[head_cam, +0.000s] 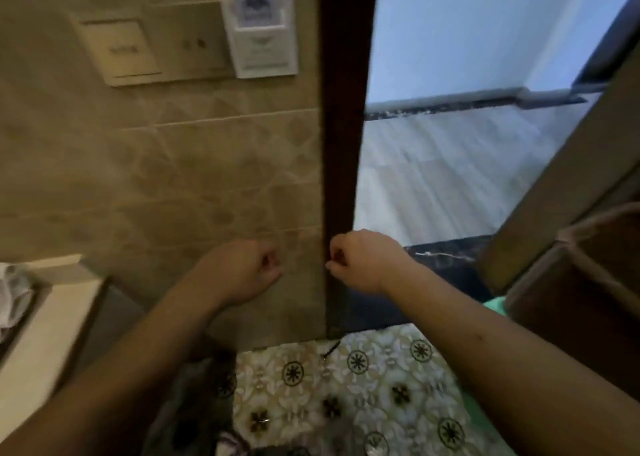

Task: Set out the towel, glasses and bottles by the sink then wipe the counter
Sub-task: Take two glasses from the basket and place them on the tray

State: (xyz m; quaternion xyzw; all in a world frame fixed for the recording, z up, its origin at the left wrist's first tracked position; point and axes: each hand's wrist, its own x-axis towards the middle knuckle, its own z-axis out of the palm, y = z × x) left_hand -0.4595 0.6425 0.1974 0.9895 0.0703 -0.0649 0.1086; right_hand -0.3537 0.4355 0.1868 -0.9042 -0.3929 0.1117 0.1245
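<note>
My left hand (242, 268) is held out in front of a beige tiled wall, fingers curled into a fist with nothing in it. My right hand (360, 261) is level with it, also curled shut and empty, just in front of a dark wooden door frame (341, 144). At the far left edge a white counter edge (45, 334) shows, with a crumpled white cloth (14, 300) lying beside it. No glasses or bottles are in view. The picture is blurred.
Wall switches (121, 50) and a white key-card holder (261, 30) hang on the wall above. An open brown door (571, 178) stands at the right, with a pale hallway floor (433, 178) beyond. Patterned floor tiles (346, 386) lie below.
</note>
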